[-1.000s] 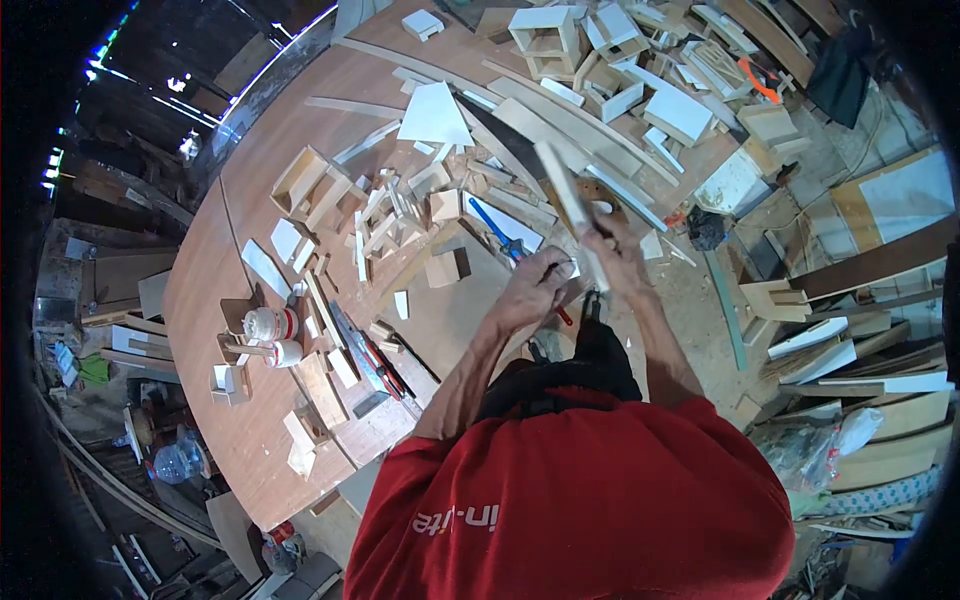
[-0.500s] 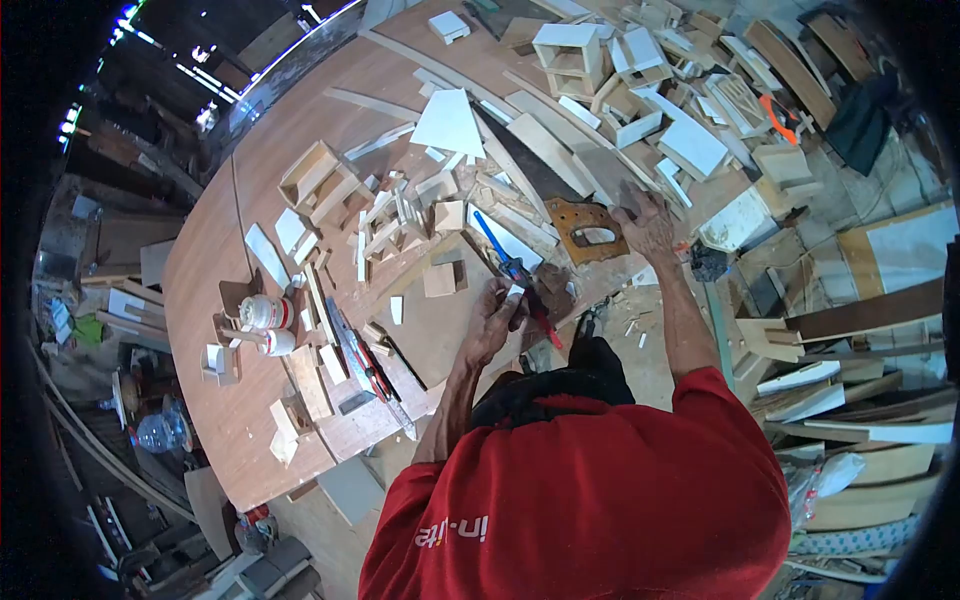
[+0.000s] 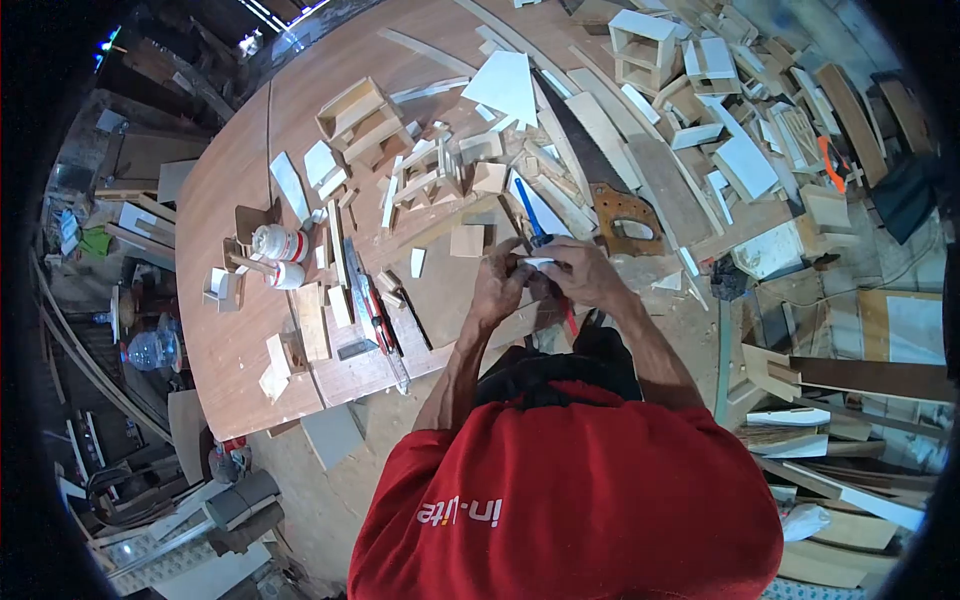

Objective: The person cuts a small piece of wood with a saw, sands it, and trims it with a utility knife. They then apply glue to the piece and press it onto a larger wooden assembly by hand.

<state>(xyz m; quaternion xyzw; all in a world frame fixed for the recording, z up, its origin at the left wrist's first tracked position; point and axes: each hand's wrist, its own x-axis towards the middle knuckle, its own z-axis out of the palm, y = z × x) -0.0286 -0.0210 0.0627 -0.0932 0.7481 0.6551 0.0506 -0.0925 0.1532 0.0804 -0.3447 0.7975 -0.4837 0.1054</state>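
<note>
Close together at the table's near edge, my left hand (image 3: 500, 284) and my right hand (image 3: 585, 272) both grip a small white piece (image 3: 538, 262) by its ends, with fingers pinched on it. Partly hidden beneath them lies a tool with a blue bar (image 3: 525, 205) and a red end. To the right of my right hand, a handsaw (image 3: 612, 197) with a wooden handle rests on the table. A small wooden block (image 3: 467, 241) is just beyond my left hand.
Small wooden frames (image 3: 428, 180) and offcuts cover the middle of the table (image 3: 225, 345). White jars (image 3: 280, 243) stand at the left, near a red-and-black tool (image 3: 376, 318). Wooden boxes (image 3: 645, 50) and scraps are heaped at the far right. Boards lean at the lower right.
My right hand has left the handsaw's handle and come across to my left hand, taking hold of the white piece too. The view has shifted, so the table sits differently in it.
</note>
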